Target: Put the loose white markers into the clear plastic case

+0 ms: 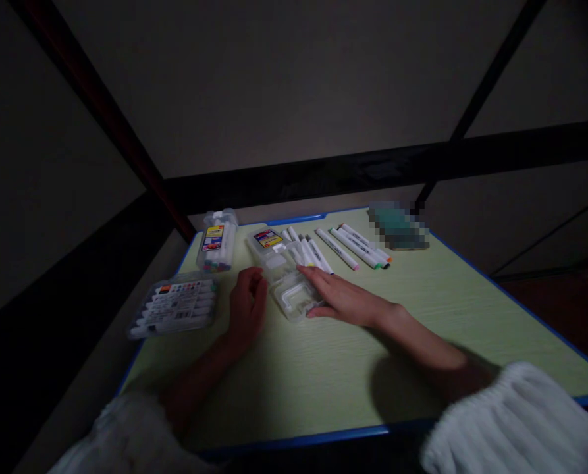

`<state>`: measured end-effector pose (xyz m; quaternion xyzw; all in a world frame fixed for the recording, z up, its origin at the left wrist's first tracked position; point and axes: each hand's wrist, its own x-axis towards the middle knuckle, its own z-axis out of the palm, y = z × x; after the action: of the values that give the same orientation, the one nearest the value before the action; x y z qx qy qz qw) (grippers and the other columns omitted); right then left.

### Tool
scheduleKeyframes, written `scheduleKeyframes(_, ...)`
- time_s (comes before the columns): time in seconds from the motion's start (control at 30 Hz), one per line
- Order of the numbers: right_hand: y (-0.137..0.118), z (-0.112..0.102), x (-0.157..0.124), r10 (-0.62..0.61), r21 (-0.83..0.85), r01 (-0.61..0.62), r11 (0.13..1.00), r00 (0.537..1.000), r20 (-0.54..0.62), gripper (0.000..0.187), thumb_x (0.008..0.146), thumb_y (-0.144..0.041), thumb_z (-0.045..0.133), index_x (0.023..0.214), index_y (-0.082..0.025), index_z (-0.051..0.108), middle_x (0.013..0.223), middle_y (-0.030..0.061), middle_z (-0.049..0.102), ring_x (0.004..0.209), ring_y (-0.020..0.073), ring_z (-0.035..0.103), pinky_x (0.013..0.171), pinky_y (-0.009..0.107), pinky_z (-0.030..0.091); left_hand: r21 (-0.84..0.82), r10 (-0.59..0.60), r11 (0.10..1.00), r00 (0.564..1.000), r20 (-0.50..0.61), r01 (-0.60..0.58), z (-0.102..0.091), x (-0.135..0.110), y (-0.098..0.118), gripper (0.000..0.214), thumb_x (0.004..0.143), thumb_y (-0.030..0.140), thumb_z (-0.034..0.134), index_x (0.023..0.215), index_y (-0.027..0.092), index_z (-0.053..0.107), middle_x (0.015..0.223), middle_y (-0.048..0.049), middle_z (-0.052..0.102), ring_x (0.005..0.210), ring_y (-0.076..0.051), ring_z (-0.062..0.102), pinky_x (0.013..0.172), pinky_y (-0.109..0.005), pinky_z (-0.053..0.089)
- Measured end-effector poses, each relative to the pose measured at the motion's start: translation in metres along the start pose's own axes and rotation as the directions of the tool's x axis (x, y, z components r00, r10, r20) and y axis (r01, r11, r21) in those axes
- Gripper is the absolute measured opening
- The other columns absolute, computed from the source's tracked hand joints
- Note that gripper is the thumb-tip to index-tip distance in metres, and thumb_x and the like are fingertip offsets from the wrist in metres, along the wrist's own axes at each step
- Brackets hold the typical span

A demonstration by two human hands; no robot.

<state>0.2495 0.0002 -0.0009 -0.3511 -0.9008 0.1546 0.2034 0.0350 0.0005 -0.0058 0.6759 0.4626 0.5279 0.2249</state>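
An opened clear plastic marker case (268, 247) lies in the middle of the table, with a yellow, red and blue label on its far part. Its see-through near part (294, 297) is spread flat toward me. My right hand (343, 297) reaches in from the right and holds this near part by its right end, thumb on the near side and fingers along the far side. My left hand (247, 304) rests just left of the case, its fingers curled in and nothing visible in them. Several white markers (306, 249) lie beside the case, partly behind my right fingers.
More white markers (355, 247) with coloured ends lie farther right. A filled marker case (218, 240) stands at the back left; another filled case (178, 304) lies at the left edge. A pixelated greenish object (397, 226) is at the back right. The table (452, 316) has a blue rim.
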Motion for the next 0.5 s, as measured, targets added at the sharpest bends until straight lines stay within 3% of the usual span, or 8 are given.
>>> scheduleKeyframes(0.2,0.0,-0.009,-0.002,-0.002,0.009,0.002,1.0,1.0,0.027,0.082,0.078,-0.041,0.059,0.139,-0.012,0.013,0.138,0.0237,0.032,0.128,0.0328,0.034,0.101,0.049,0.037,0.155,0.179,0.971,0.983,0.049,-0.185,-0.001,-0.004,0.004,0.013,0.083,0.022,0.046,0.095,0.02,0.049,0.073,0.0014,0.053,0.063,-0.013,0.05,0.061,-0.025,0.039)
scheduleKeyframes(0.5,0.001,-0.021,-0.004,0.005,0.043,-0.006,0.999,1.0,0.023,0.081,0.074,-0.043,0.063,0.137,-0.014,0.02,0.134,0.0214,0.038,0.127,0.0295,0.038,0.103,0.045,0.036,0.214,0.39,0.876,0.895,0.216,-0.433,-0.005,-0.011,0.005,0.013,0.082,0.02,0.046,0.094,0.019,0.052,0.071,-0.0012,0.055,0.061,-0.013,0.052,0.06,-0.026,0.042)
